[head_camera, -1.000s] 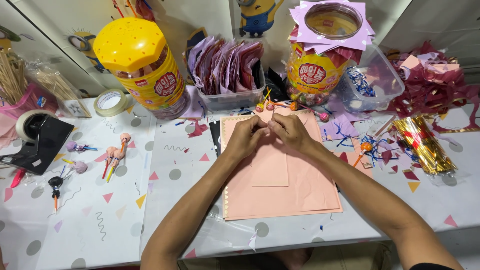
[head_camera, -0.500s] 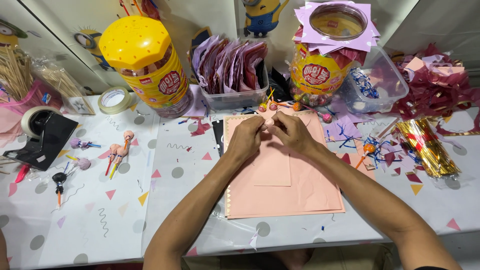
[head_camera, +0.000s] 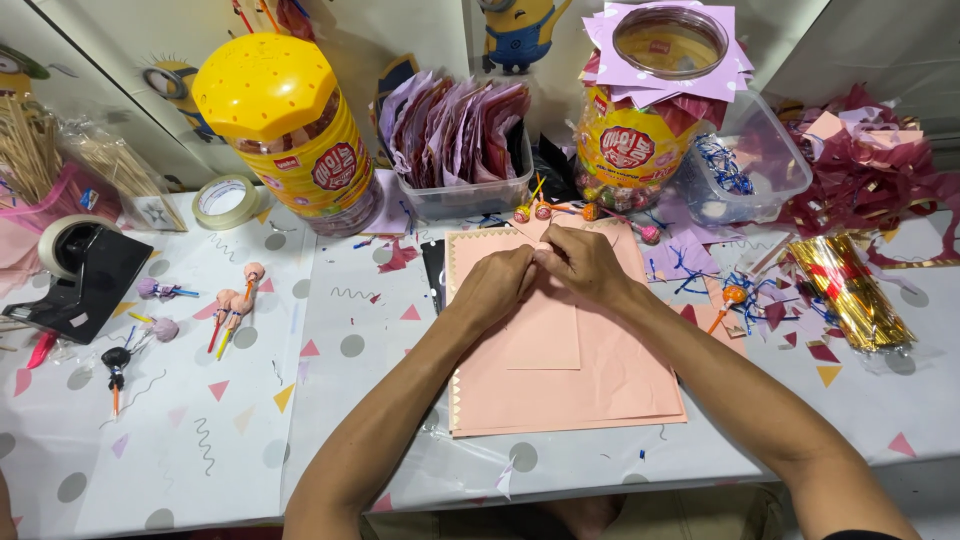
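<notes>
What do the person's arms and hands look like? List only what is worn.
Both forearms are bare from elbow to wrist: no sleeves, watch, bracelet or gloves. The left hand and right hand show no rings on the visible fingers. A dark sleeve edge shows at the bottom right corner.

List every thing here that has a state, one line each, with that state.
Left hand: pinching pink paper.
Right hand: pinching the same paper.
Pink paper stack: flat, top sheet folded.
Yellow-lidded jar: shut.
Second jar: open, paper squares around its mouth.
Clear tub: full of wrappers.
</notes>
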